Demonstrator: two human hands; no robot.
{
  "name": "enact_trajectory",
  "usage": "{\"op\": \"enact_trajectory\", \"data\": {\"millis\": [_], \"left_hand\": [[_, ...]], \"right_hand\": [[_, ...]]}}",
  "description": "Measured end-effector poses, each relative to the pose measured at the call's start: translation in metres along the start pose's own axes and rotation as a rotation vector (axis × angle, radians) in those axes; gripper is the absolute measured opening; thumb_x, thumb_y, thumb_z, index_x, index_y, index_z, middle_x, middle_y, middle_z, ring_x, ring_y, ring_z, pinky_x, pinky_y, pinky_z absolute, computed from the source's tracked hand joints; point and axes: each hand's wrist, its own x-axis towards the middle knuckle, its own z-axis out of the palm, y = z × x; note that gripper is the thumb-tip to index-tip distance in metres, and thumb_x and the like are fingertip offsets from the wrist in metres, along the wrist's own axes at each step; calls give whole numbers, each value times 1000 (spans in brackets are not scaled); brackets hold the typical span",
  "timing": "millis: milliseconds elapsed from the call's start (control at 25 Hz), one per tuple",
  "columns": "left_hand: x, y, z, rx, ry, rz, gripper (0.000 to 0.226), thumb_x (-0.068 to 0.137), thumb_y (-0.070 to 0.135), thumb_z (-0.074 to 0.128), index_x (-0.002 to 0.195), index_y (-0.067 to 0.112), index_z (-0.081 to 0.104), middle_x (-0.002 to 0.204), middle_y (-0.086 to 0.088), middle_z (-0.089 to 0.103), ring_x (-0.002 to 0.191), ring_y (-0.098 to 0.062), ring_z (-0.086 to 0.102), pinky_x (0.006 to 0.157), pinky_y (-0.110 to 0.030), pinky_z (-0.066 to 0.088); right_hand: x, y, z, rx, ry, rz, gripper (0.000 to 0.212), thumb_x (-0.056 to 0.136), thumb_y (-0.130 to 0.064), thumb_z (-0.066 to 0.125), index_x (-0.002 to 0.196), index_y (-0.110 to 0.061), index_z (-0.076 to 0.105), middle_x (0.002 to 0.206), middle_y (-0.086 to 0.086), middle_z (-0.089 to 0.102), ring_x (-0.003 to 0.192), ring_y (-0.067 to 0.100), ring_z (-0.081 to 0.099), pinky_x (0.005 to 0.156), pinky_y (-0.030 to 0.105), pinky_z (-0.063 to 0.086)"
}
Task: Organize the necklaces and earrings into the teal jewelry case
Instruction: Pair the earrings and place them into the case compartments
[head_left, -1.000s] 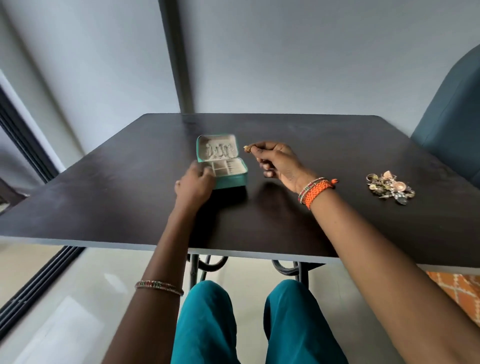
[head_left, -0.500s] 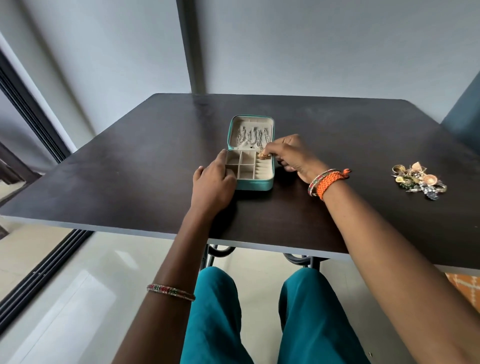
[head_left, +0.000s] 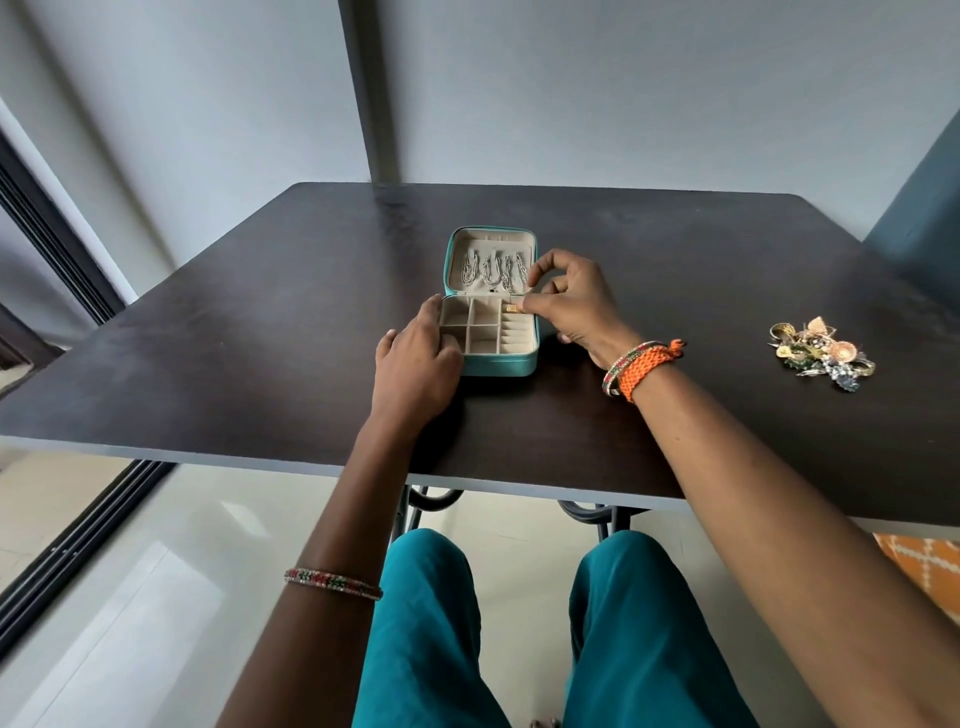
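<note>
Since the earlier frame, the right hand (head_left: 571, 306) has set the small gold earring (head_left: 513, 308) into the open teal jewelry case (head_left: 498, 364)'s far-right slot; fingers pinch it; left hand (head_left: 415, 364) steadies the case.

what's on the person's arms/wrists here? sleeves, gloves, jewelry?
Both arms are bare, with no sleeves or gloves in view. The left forearm carries a thin beaded bangle in red, green and white. The right wrist has a braided orange band with a knot, beside a thin multicoloured bangle. No rings are visible on the left hand or right hand.
</note>
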Motion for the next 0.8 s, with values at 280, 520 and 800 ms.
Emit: {"op": "enact_trajectory", "data": {"millis": [280, 520, 800], "left_hand": [[1, 0, 3, -31, 26, 26, 53, 90, 7, 37, 142, 13, 34, 136, -14, 52, 123, -31, 47, 109, -42, 29], [-3, 13, 12, 161, 203, 206, 36, 91, 17, 41, 125, 12, 51, 130, -9, 54, 118, -31, 50, 107, -47, 25], [-9, 49, 34, 318, 239, 330, 34, 91, 26, 32, 111, 13, 56, 118, -7, 59, 117, -28, 51, 112, -54, 4]], "right_hand": [[0, -11, 0, 26, -55, 131, 25, 75, 3, 70, 66, -16, 56, 60, -5, 53, 37, -4, 46, 39, 11, 35], [-14, -18, -17, 190, -1, 228, 15, 82, -11, 64, 72, -17, 54, 57, -4, 42, 34, 4, 28, 38, 16, 22], [-55, 3, -118, -176, 413, 34, 8, 75, -17, 66, 68, -20, 65, 58, -6, 60, 55, 7, 53, 55, 23, 43]]}}
